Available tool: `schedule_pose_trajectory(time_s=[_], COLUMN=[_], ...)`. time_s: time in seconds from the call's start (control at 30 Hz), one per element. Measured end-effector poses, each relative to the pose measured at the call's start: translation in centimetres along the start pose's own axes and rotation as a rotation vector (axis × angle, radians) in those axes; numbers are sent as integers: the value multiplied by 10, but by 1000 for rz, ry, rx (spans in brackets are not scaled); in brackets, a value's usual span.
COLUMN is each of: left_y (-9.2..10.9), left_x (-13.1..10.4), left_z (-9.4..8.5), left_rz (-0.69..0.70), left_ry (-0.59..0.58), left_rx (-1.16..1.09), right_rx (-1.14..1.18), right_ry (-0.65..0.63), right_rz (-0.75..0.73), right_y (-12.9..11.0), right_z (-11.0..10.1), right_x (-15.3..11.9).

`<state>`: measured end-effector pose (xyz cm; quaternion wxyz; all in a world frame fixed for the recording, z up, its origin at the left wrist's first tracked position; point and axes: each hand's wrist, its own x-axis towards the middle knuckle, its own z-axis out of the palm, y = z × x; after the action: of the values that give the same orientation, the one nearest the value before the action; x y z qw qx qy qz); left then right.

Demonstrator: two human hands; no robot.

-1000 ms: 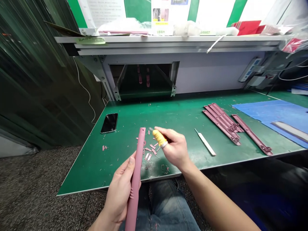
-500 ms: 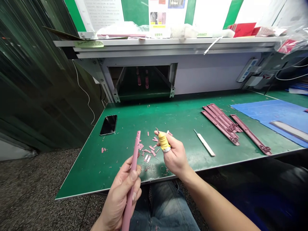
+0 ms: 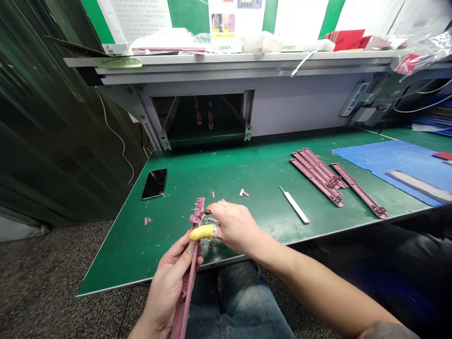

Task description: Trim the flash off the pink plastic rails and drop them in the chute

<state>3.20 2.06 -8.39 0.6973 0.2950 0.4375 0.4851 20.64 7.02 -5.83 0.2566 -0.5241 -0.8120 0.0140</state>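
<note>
My left hand (image 3: 173,275) is closed round a long pink plastic strip (image 3: 190,282), its ribbed inner side turned up and its far end tilted away from me. My right hand (image 3: 236,226) is closed against the upper part of that strip. Its thumb wears a yellow wrap (image 3: 203,232) and rests on the strip's edge. Between the right fingers shows the dark tip of a small tool (image 3: 207,213); the rest of it is hidden by the hand. Pink scraps (image 3: 212,220) lie on the green table beneath.
A white-handled knife (image 3: 295,207) lies right of my hands. Beyond it are several pink strips (image 3: 316,176) in a fanned pile, one strip (image 3: 360,191) apart, and a blue sheet (image 3: 370,157). A black phone (image 3: 154,183) lies left. A shelf (image 3: 219,70) spans the back above an opening.
The strip has been rolled over in my left hand, so its ribbed side now shows. My right hand has moved left with the small tool and come against the strip.
</note>
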Motion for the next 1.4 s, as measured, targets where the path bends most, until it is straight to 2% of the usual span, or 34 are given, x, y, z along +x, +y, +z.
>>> schedule_pose_trajectory(time_s=[0.13, 0.23, 0.33, 0.47, 0.53, 0.57, 0.63, 0.73, 0.8, 0.87, 0.93, 0.97, 1.03, 1.07, 1.1, 1.17, 1.23, 1.3, 1.4], left_y=[-2, 5, 18, 41, 50, 53, 57, 57, 56, 56, 55, 54, 49, 45, 40, 30, 22, 16, 11], left_x=[4, 6, 17, 46, 59, 64, 68, 67, 62, 56, 48, 42, 30, 23, 16, 5, -5, -11, -17], left_z=[-2, 4, 11, 9, 6, 4, 3, 3, 4, 4, 4, 4, 5, 5, 6, 8, 11, 14, 17], left_rz=[36, 88, 130, 255, 301, 316, 330, 325, 312, 282, 239, 218, 186, 172, 155, 112, 75, 65, 80], left_ry=[-26, -28, -9, 20, 23, 22, 16, 5, -2, -16, -35, -45, -68, -81, -99, -139, -169, -182, -173], left_rx=[-83, -75, -65, -111, -142, -156, -185, -227, -253, -266, -264, -260, -250, -245, -237, -221, -212, -205, -181], right_rx=[-97, -82, 20, 118, 202, 303, 632, 1252, 1610, 1863, 1956, 1945, 1846, 1765, 1658, 1381, 1073, 873, 755], right_ry=[-18, -50, -139, -356, -427, -438, -397, -192, -93, -123, -281, -394, -616, -697, -719, -579, -306, -67, 125], right_rz=[-17, -63, -204, -435, -487, -450, -203, 416, 798, 1103, 1307, 1343, 1247, 1128, 979, 654, 372, 185, 32], right_y=[0, -12, -42, -86, -91, -88, -73, -43, -30, -26, -30, -33, -36, -36, -34, -29, -25, -24, -29], right_z=[-8, -9, 4, 37, 47, 48, 42, 29, 32, 46, 61, 67, 69, 64, 55, 31, 3, -17, -28], right_x=[4, -6, -40, -106, -125, -126, -116, -93, -95, -114, -142, -154, -166, -165, -157, -130, -95, -62, -28])
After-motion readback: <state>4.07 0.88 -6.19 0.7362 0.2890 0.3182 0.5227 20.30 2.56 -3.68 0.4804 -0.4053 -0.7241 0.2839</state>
